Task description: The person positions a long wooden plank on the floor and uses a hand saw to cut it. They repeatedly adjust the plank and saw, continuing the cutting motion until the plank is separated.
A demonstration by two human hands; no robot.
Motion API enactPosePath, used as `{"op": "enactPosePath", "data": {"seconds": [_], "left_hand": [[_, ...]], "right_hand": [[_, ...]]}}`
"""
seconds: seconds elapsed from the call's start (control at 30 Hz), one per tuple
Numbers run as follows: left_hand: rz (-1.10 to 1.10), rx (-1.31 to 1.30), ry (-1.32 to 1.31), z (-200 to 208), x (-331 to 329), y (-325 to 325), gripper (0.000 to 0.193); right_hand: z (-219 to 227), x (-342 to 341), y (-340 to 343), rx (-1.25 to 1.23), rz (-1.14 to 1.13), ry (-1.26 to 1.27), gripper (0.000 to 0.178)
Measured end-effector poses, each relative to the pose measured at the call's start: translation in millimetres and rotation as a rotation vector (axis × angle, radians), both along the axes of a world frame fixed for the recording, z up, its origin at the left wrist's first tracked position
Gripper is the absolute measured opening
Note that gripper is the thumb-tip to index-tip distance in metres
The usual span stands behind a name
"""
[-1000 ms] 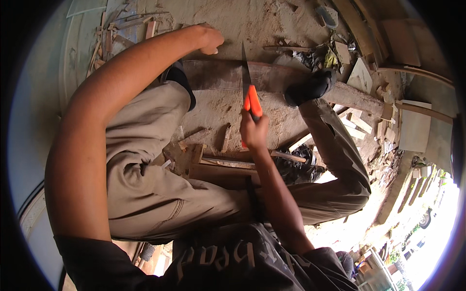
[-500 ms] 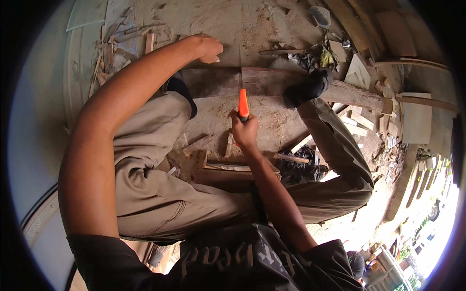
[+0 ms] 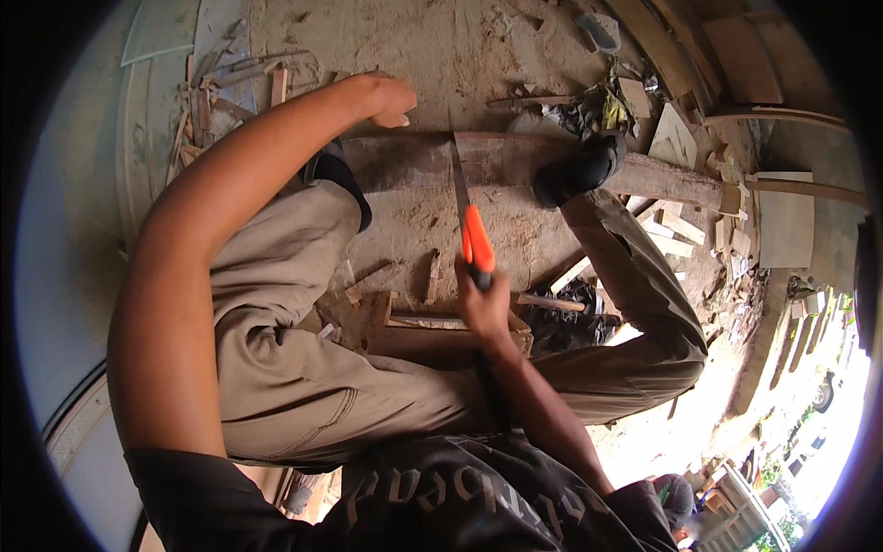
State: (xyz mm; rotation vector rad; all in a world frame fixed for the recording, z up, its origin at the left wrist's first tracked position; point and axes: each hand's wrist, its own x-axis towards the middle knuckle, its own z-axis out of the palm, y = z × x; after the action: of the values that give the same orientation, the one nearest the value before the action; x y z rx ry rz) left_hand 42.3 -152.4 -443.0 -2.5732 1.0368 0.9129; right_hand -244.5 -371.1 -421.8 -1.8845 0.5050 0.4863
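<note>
My right hand [image 3: 485, 299] is wrapped round the orange and black handle of a hand saw [image 3: 479, 241]. Its narrow blade [image 3: 459, 179] points away from me and crosses a long, dark wooden board [image 3: 400, 162] that lies sideways in front of me. Over the far edge of that board, left of the blade, hangs my left hand [image 3: 391, 98]. Its fingers are curled in and the thumb sticks out; nothing shows in it. My right foot, in a dark shoe [image 3: 581, 170], rests on the board, and my left foot [image 3: 340, 175] is at its left part.
Sawdust covers the ground [image 3: 414, 221]. A wooden box [image 3: 432, 333] sits between my legs. Wood offcuts [image 3: 676, 225] lie right, more scraps [image 3: 216, 106] far left. Crumpled wrappers [image 3: 612, 110] lie beyond my right foot. Another person [image 3: 676, 501] is at the lower right.
My right hand has drawn the saw back toward me and slightly right, so more of the blade shows on the near side of the board. The left hand has barely shifted.
</note>
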Motion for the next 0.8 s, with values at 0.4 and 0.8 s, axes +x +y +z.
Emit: {"op": "enactPosePath", "data": {"seconds": [0.4, 0.8], "left_hand": [[0.023, -0.030, 0.033, -5, -5, 3, 0.034], [-0.025, -0.104, -0.021, -7, -7, -5, 0.033]], "right_hand": [[-1, 30, 22, 0.037, -0.032, -0.129, 0.032], [7, 5, 16, 0.009, 0.071, -0.196, 0.025]]}}
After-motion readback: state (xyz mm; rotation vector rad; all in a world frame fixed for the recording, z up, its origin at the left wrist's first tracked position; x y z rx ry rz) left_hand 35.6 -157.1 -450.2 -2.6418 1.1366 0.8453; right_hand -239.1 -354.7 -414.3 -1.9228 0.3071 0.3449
